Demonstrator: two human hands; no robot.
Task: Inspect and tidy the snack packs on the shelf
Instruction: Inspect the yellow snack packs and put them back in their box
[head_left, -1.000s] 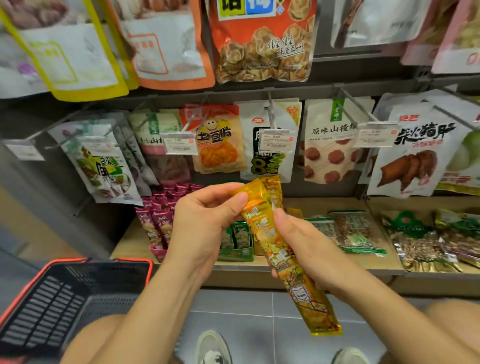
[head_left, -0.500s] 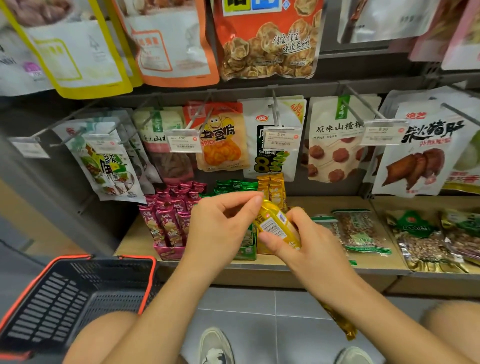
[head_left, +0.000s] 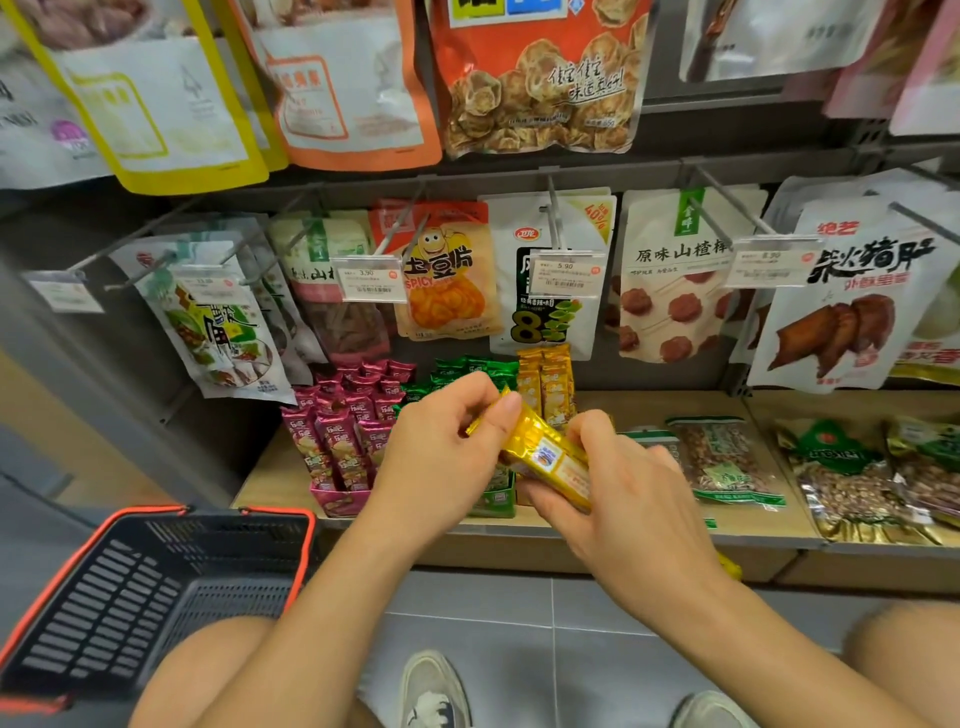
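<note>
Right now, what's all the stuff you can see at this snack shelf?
held pack: one, gold, in front of the shelf
yellow packs: several, yellow, upright at shelf back
green packs: several, green, left of those
pink packs: many, magenta, leftmost
nut bags: several, green-gold, flat on the right
hanging bags: many, mixed colours, pegs above
basket: one, black, orange rim, lower left
shoes: two, pale, bottom edge
left hand: pinches held pack's upper end
right hand: grips its middle

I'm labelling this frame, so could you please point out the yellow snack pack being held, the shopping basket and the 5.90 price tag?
yellow snack pack (head_left: 543, 454): head view, on its printed foil middle.
shopping basket (head_left: 119, 597): head view, on its black slotted wall.
5.90 price tag (head_left: 566, 275): head view, middle of the label.
</note>
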